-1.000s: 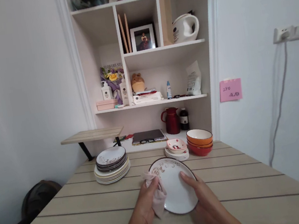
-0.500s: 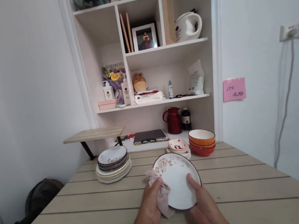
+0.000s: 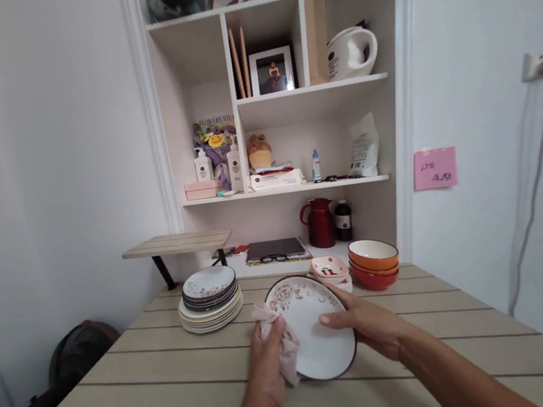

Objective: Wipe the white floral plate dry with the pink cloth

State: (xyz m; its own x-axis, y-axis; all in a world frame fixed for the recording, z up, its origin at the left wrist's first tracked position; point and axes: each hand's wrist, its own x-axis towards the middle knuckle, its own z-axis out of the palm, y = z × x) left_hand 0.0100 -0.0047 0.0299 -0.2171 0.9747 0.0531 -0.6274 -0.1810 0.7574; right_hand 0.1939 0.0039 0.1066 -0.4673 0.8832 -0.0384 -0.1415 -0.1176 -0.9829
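Observation:
A white plate [image 3: 314, 332] with a dark rim and a brown floral pattern is held up above the table, tilted toward me. My left hand [image 3: 267, 355] is closed on a pale pink cloth [image 3: 286, 353] that wraps the plate's left edge. On the plate's right side, my right hand [image 3: 369, 321] grips the rim, thumb on the face and fingers hidden behind. To the left stands a stack of plates [image 3: 211, 299], similar floral ones on top of cream ones. Small patterned dishes [image 3: 330, 268] are stacked just behind the held plate.
Orange and red bowls [image 3: 373, 263] are stacked at the right back of the wooden table [image 3: 176, 385]. A small raised shelf [image 3: 176, 244] stands at the left back. Behind are a red jug [image 3: 320, 225], a dark bottle [image 3: 343, 220], a laptop [image 3: 275, 249] and glasses [image 3: 273, 258].
My right hand has shifted up along the plate's right edge, its forearm now coming in from the right. The plate and cloth have moved slightly left. The camera view has shifted a little.

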